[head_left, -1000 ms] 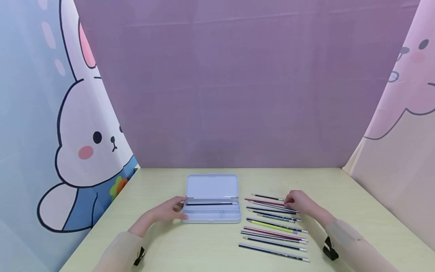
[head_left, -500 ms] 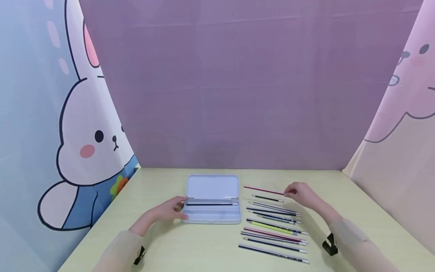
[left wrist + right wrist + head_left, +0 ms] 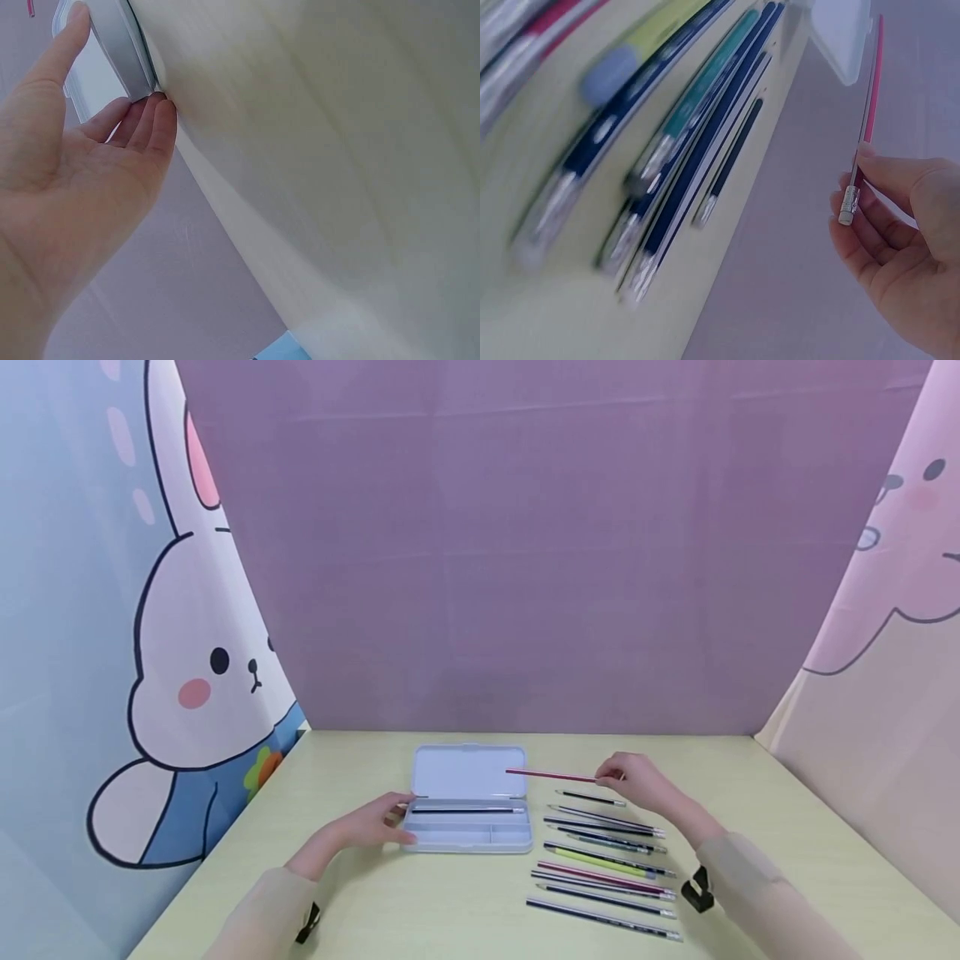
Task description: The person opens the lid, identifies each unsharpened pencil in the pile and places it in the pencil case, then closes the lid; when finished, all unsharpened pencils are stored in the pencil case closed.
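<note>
A pale plastic pencil case [image 3: 450, 837] lies with its lid raised on the table, one dark pencil [image 3: 468, 811] in its long back compartment. My left hand [image 3: 367, 822] holds the case's left end, thumb and fingertips against its edges; the left wrist view shows them on the case wall [image 3: 120, 52]. In my right hand [image 3: 637, 778] a red pencil [image 3: 551, 775] is pinched near its eraser end. The pencil is in the air, its far end overlapping the lid. The right wrist view shows its metal ferrule [image 3: 848, 201] between thumb and fingers.
Right of the case lie several pencils in a rough column, among them a short dark pencil [image 3: 592, 797], a yellow-green one [image 3: 600, 858] and a dark one [image 3: 600, 918] closest to me. Behind the table [image 3: 360, 910] hangs a purple cloth [image 3: 525, 568].
My right hand has lifted the red pencil out of the group and carried it up and leftward to the raised lid. The left hand stays at the case.
</note>
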{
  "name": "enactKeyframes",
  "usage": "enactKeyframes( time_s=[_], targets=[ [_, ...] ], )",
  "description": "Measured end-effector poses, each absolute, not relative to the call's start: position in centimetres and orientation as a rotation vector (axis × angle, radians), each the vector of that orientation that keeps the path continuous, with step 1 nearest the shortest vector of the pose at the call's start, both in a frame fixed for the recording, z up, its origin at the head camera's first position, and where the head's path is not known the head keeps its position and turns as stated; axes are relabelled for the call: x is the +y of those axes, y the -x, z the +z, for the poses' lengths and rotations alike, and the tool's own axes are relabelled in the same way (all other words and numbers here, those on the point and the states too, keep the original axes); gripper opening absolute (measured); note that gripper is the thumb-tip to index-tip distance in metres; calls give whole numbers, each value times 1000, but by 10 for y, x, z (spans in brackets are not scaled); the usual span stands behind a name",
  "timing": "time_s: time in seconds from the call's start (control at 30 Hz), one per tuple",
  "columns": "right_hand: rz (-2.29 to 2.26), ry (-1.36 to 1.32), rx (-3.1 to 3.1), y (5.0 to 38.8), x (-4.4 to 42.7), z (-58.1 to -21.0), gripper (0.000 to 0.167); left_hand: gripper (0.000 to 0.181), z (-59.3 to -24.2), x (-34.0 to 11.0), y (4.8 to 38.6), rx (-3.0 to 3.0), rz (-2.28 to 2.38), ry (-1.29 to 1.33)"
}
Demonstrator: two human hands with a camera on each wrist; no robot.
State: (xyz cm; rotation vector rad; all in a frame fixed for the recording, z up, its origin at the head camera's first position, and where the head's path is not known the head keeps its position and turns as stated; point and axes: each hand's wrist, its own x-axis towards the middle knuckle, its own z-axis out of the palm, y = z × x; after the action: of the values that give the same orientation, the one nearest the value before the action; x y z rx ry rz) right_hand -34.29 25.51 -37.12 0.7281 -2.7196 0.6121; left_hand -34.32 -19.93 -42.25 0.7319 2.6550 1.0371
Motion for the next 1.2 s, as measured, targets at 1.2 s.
enactKeyframes(
  time_s=[1.2],
  targets=[
    [751, -931, -2741, 356, 141, -383, 8, 77, -424, -199, 345, 2656, 1052, -677]
  ],
)
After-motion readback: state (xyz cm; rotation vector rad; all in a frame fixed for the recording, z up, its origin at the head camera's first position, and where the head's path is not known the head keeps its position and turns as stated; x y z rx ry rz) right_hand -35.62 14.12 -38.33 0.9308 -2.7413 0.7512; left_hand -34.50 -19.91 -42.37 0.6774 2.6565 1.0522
